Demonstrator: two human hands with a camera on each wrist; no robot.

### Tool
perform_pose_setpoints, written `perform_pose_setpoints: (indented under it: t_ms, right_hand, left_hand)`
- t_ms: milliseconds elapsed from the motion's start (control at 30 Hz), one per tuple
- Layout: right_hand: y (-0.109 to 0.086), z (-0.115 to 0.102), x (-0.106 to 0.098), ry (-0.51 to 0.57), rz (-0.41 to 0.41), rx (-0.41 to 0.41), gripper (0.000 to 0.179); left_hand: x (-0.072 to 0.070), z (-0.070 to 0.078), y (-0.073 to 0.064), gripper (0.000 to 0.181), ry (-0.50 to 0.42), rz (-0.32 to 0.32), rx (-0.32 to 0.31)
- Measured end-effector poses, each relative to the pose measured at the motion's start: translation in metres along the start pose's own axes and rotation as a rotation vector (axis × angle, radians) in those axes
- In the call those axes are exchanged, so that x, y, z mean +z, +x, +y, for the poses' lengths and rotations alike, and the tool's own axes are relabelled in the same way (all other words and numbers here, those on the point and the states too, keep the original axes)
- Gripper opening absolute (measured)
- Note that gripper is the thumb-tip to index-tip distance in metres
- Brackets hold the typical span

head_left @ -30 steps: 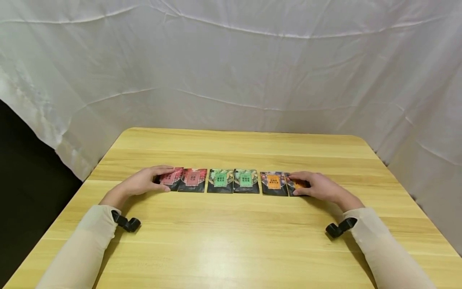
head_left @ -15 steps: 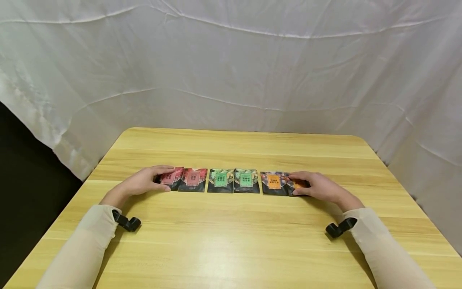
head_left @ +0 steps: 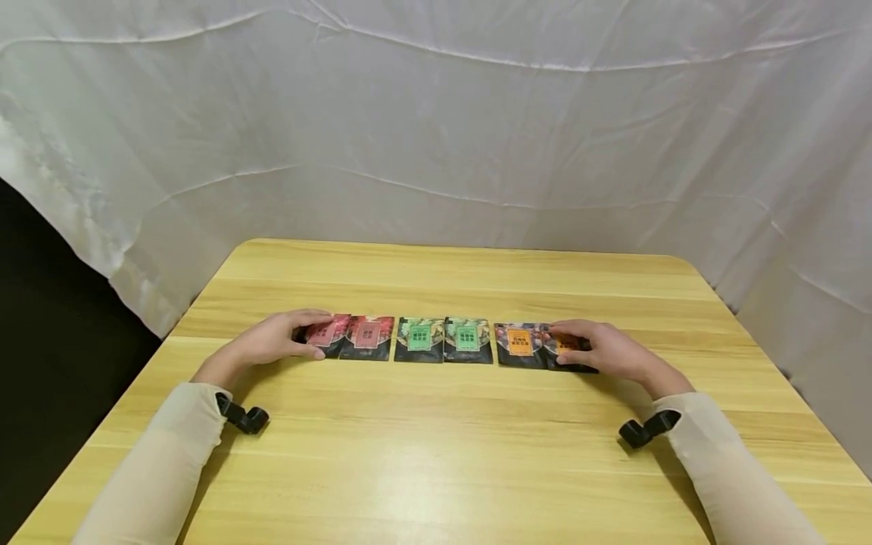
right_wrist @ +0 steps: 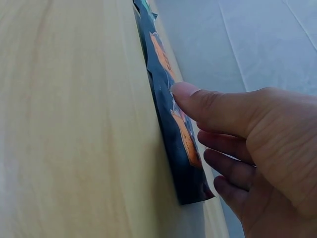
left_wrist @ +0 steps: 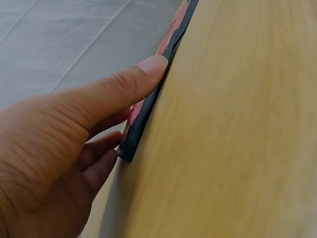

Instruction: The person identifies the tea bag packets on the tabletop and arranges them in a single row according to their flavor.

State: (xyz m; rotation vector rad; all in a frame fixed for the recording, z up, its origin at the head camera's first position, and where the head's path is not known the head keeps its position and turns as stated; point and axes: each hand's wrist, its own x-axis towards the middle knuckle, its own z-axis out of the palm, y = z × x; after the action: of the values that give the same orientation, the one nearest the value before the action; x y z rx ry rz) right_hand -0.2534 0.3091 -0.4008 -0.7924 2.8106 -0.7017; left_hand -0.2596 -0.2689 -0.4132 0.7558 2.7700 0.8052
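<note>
A row of flat black packets with coloured labels lies on the wooden table. At its left end, my left hand [head_left: 272, 338] rests over the outer red-label packet [head_left: 328, 333], hiding part of it. In the left wrist view the thumb lies along the front edge and the other fingertips meet the packet's end. Beside it lies a second red-label packet [head_left: 368, 337]. Two green-label packets [head_left: 420, 338] occupy the middle. On the right are an orange-label packet [head_left: 521, 344] and an outer one [right_wrist: 185, 144], partly covered by my right hand [head_left: 609, 350], whose thumb touches its face.
The pale wooden table [head_left: 422, 446] has rounded far corners. A white cloth [head_left: 436, 136] hangs behind it and along the sides. Black camera mounts [head_left: 247, 418] sit on both wrists. A dark area [head_left: 61, 363] lies beyond the left edge.
The head view has shifted slightly. More of the outer orange-label packet shows under my right hand, which has slid back a little to the right. My left hand stays at the red-label packets.
</note>
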Motion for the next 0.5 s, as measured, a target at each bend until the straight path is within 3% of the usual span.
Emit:
perform_pose_setpoints:
  t_ms: [500]
  right_hand:
    - [-0.007,-0.004,-0.012,0.006,0.012,0.06,0.066]
  left_hand:
    - [-0.004,0.005,-0.001,0.074,0.007,0.04,0.0]
